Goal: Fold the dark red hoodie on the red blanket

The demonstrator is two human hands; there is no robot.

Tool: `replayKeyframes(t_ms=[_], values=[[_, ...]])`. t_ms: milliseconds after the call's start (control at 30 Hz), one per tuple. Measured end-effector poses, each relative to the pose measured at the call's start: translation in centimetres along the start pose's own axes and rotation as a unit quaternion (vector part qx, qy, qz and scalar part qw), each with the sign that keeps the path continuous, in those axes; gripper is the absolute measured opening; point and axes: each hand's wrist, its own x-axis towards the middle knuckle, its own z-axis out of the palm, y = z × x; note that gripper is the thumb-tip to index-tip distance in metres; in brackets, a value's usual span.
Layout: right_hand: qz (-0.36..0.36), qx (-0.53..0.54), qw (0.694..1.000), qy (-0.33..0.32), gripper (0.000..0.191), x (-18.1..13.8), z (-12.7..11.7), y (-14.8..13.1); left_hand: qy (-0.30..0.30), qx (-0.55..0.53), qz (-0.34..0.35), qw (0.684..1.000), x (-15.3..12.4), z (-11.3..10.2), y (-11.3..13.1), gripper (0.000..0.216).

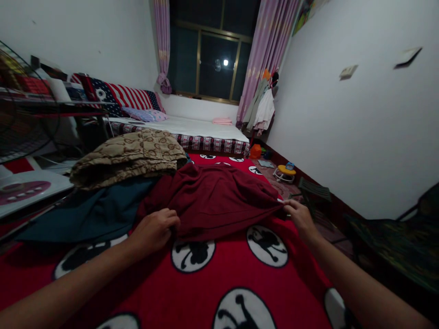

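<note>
In the head view, the right hand (299,218) pinches the right corner of the maroon garment (216,194); the left hand (156,230) curls at its near-left edge, hold unclear. Between both grips, above the red patterned blanket (192,297), even, gentle tension should smooth creases.

The left hand (159,227) and right hand (299,217) were bare. The left forearm (85,276) and right forearm (356,283) were bare too, smooth in outline, narrow at the wrists (313,237) and broader toward the lower corners. The fingers (170,215) looked slim, their nails too blurred to make out.
</note>
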Motion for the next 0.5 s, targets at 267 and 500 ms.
replayKeyframes(t_ms=[267, 500], values=[[-0.133, -0.014, 0.990, -0.045, 0.007, -3.4, -5.5, -4.2, 0.020, -0.099, -0.016, 0.995, -1.4, -7.8, 0.0, 0.016], [-0.115, -0.184, 0.915, -0.341, 0.010, -7.0, -5.6, -0.4, -0.168, -0.060, 0.001, 0.984, -4.9, -4.2, 0.2, 0.030]])
